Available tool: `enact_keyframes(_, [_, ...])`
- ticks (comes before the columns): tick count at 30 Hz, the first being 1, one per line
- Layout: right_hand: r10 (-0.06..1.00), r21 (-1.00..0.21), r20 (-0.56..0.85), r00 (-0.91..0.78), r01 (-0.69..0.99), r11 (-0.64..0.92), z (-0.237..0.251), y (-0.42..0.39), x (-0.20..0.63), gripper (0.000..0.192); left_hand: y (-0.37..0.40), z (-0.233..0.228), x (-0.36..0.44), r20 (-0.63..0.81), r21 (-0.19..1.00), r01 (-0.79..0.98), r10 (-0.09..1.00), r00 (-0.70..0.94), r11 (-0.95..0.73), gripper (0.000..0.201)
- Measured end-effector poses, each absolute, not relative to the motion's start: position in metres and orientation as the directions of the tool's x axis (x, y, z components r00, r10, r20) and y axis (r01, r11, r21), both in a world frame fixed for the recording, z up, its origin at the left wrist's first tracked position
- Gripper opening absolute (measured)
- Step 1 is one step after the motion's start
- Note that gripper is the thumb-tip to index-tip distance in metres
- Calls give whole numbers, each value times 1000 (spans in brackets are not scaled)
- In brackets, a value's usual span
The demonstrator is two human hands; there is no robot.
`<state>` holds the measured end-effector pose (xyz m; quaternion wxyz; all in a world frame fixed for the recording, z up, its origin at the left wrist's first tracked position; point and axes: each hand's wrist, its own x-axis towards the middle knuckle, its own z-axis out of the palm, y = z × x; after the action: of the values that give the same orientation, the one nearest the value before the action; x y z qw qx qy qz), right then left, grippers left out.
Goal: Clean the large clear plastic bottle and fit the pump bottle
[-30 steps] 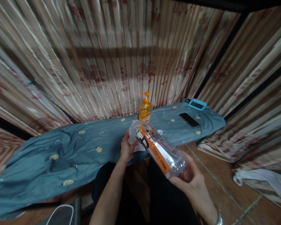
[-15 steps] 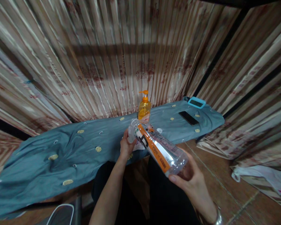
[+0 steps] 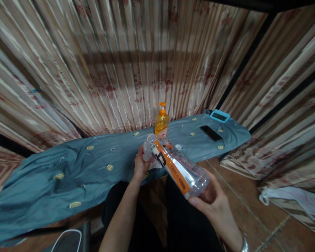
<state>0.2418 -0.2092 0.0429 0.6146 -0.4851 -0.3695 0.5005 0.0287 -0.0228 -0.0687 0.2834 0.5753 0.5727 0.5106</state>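
Note:
A clear plastic bottle [image 3: 185, 168] with an orange label is held tilted above my knees, its neck toward the upper left. My left hand [image 3: 141, 163] is closed around the neck end. At the base, my right hand [image 3: 212, 196] grips the bottle between thumb and fingers. Just behind the neck, a pump bottle [image 3: 161, 122] of yellow-orange liquid stands upright on the cloth-covered bench. A whitish piece, perhaps paper or plastic [image 3: 156, 163], shows partly beneath the clear bottle; the rest of it is hidden.
A grey-blue patterned cloth [image 3: 81, 164] covers the long bench. A black phone [image 3: 211, 133] and a light-blue framed device [image 3: 219, 116] lie at its right end. Pleated curtains [image 3: 115, 70] hang behind. A white bag [image 3: 291, 199] rests at the lower right.
Both hands keep the same hold on the bottle. The view has shifted very slightly; nothing else has visibly moved.

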Motion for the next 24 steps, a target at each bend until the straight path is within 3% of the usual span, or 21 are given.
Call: enact_keyframes(24, [989,-977,58,139,-193,85,38,-209,248,68,-21,-73,27,290,900,379,944,-155,-214,68])
